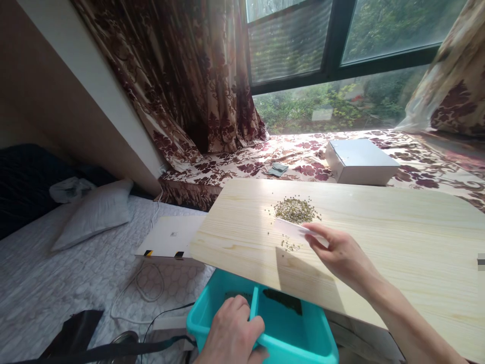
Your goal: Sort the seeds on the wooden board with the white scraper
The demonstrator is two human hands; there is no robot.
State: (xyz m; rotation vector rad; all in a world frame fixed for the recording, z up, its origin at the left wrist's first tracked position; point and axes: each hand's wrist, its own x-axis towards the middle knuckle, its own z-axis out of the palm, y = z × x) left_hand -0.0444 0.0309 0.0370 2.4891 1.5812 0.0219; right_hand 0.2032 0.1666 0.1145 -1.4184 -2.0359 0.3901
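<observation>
My right hand [337, 250] pinches a thin white card [291, 228] between thumb and fingers, its long edge on the wooden tabletop [397, 227]. Just beyond the card lies a pile of small greenish-brown beans or seeds [296, 209], and a small loose group of them [290, 244] is on the near side. Below the table's front edge is a turquoise two-compartment bin [326, 338]. My left hand [235, 328] is closed over its near wall by the divider. Dark green small grains [282, 299] lie in the right compartment; the left one also holds some, partly hidden by my hand.
On the floral window ledge behind the table are a white box [361, 159] and a folded grey-green cloth [278, 169]. To the left, a bed carries a pillow [94, 215], a white flat box [170, 236] and cables [138, 298]. A dark strap [151, 348] crosses the lower left.
</observation>
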